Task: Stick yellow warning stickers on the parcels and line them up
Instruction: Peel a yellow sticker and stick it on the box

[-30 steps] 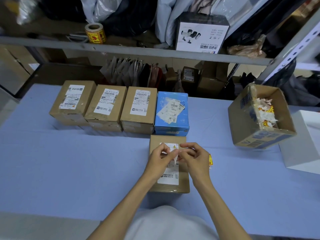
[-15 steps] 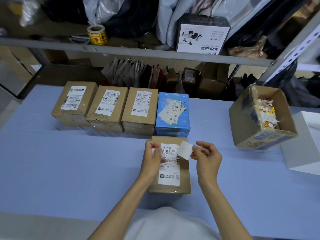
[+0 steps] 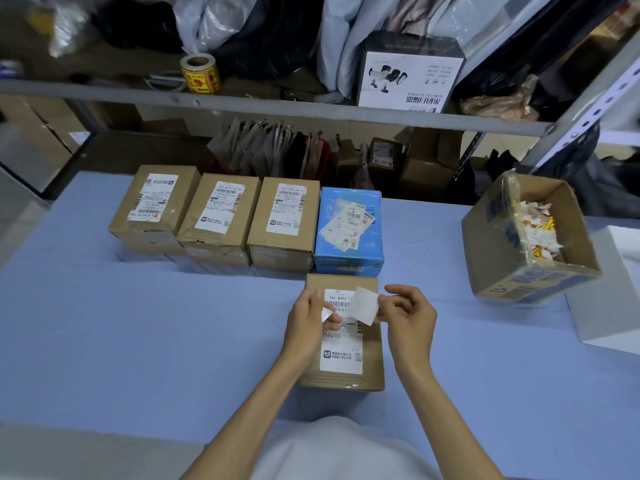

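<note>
The blue table (image 3: pixel 104 341) lies open on the left and along its near edge. On the right, an open carton (image 3: pixel 502 258) of scraps and a white box (image 3: pixel 609 306) crowd it. A row of four parcels (image 3: pixel 284 220) stands at the back. A brown parcel (image 3: pixel 341 379) lies just in front of the row, beneath both hands. The left hand (image 3: pixel 306 323) pinches a small white slip (image 3: pixel 327 314), and the right hand (image 3: pixel 408 320) pinches a square white paper (image 3: pixel 362 304).

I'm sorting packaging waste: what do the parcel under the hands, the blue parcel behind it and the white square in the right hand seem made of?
Near parcel: matt brown cardboard, by its dull surface and crisp folded edges. Blue parcel: probably glossy plastic wrap, since it shines and wrinkles. White square: a thin, slightly curved sheet, likely paper; possibly sticker backing.
</note>
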Tool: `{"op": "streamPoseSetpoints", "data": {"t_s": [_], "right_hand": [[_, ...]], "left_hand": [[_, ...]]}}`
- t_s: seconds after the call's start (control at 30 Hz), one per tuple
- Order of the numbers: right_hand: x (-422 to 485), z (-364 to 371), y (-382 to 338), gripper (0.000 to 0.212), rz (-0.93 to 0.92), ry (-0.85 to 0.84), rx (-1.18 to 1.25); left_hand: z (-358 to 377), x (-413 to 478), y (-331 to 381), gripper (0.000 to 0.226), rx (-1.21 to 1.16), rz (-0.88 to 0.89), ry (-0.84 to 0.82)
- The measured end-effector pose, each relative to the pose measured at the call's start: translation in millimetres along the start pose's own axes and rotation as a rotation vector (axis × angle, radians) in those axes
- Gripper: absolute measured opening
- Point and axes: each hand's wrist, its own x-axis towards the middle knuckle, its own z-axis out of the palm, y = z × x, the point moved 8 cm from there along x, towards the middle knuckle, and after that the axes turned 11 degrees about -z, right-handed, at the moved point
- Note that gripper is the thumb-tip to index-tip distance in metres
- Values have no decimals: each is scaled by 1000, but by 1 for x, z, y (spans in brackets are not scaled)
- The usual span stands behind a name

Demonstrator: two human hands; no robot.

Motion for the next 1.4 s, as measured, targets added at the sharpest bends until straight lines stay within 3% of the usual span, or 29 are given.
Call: {"op": "streamPoseSetpoints", "data": {"t_s": [0.1, 0.23, 0.43, 0.53, 0.77, 0.87, 0.97, 1.07, 1.13, 1.4], "right_hand": [[1, 2, -1, 14, -27, 2, -39], [1, 4, -9, 15, -89, 13, -132], [-4, 11, -21, 19, -185, 31, -215], [-6, 15, -24, 17, -216, 2, -204], [-11, 18, -15, 4, -128, -30, 72], [-6, 11, -9, 21, -64, 48, 221], [3, 4, 3, 11, 15, 50, 87], [1, 14, 20, 9, 124, -111, 12], [-2, 17, 23, 7, 144, -162, 17], [0, 9, 17, 6, 52, -87, -44]], "left_hand": [[2, -4, 6, 20, -41, 23, 6], [0, -13, 21, 24, 164, 135, 84], [26, -40, 49, 15, 613, 596, 89], [28, -45, 53, 7, 650, 678, 142], [19, -40, 54, 6, 560, 616, 179], [19, -35, 50, 4, 520, 541, 168], [11, -21, 37, 5, 233, 288, 65], [14, -15, 26, 3, 36, 110, -87], [15, -17, 22, 4, -16, 66, -124], [11, -14, 9, 11, -63, -15, -88]]}}
